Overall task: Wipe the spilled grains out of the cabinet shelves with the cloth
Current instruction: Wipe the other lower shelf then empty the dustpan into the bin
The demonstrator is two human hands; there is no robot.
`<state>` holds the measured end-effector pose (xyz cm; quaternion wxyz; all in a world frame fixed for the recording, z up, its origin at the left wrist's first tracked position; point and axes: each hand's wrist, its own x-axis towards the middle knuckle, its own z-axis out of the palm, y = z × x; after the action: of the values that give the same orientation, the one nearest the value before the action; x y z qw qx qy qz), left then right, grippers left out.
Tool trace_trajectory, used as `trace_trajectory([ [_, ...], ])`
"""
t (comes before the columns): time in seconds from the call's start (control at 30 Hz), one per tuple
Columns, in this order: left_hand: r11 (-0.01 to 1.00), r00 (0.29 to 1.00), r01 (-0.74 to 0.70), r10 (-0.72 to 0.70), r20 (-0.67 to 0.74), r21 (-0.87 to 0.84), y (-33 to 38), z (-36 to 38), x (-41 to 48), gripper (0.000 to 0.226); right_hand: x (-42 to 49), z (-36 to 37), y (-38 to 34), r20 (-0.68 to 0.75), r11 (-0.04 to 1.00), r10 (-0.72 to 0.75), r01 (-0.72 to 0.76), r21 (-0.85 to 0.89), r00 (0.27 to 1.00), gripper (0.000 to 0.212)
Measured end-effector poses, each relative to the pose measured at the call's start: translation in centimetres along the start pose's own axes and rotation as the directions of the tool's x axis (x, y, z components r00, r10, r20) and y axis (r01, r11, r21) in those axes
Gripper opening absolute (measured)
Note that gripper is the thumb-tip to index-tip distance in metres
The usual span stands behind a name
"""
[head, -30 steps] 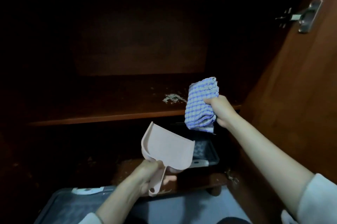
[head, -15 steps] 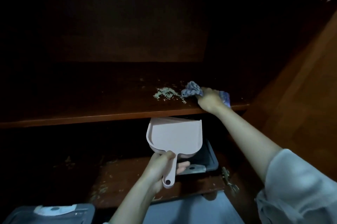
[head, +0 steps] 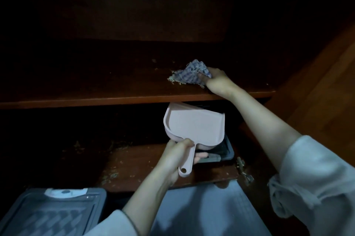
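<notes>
Pretty dark in here, so going by what I can make out. The right hand [head: 217, 82] is reached into the cabinet with its fingers curled round a bunched-up blue checked cloth [head: 192, 73], holding it down on the upper shelf [head: 96, 91], not far back from the front edge. The little pile of spilled grains [head: 175, 80] sits right at the cloth's left edge, touching it, and a few loose bits lie along the cloth's lower edge too.

The left hand [head: 175, 152] is lower down, wrapped tight round the handle of a pink dustpan [head: 194, 126]. The pan is held just under the front edge of that upper shelf, open side facing me and its wide mouth pointing up. It's a bit left of the cloth hand. Can't tell if the pan's lip actually touches the underside of the shelf.

Behind the dustpan there's a grey tray [head: 227, 152] on the lower shelf [head: 146, 160], mostly hidden by the pan. More grains are scattered over the lower shelf, thickest around the front left [head: 111, 175].

Off to the right the open wooden door [head: 317, 105] runs up the side, with a metal hinge [head: 245, 172] down by the lower shelf's corner. A grey lidded box [head: 50, 210] is at the bottom left, outside the cabinet. Both arms have pale sleeves [head: 315, 178] pushed up.
</notes>
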<state>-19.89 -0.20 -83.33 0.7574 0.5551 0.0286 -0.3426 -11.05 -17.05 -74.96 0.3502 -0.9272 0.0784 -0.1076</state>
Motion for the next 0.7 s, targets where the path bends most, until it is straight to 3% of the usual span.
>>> trace_trajectory([
  [0.2,0.999,1.000,0.000,0.001,0.018,-0.035,0.0,-0.4,-0.2,0.017,-1.5,0.3,0.1,0.010,0.996,-0.090,0.090,0.023,0.996,0.019],
  [0.37,0.999,1.000,-0.018,0.018,0.017,-0.027,0.1,0.0,-0.3,0.017,-0.6,-0.2,-0.3,-0.213,0.965,-0.004,0.060,0.256,0.977,0.017],
  [0.43,1.000,0.999,-0.024,0.024,0.022,-0.016,0.1,-0.1,-0.3,0.017,-0.1,-0.2,-0.2,-0.185,0.975,0.028,0.015,0.223,0.982,0.019],
  [0.57,0.999,0.999,-0.046,0.046,0.030,-0.014,0.0,-0.4,0.0,0.019,-0.4,0.4,-0.1,-0.035,0.999,0.039,-0.040,-0.022,0.999,0.029],
  [0.7,0.998,0.998,-0.064,0.064,0.006,0.003,-0.1,-0.6,0.3,0.020,-0.9,0.6,-0.3,0.010,1.000,-0.008,0.008,0.023,1.000,0.029],
])
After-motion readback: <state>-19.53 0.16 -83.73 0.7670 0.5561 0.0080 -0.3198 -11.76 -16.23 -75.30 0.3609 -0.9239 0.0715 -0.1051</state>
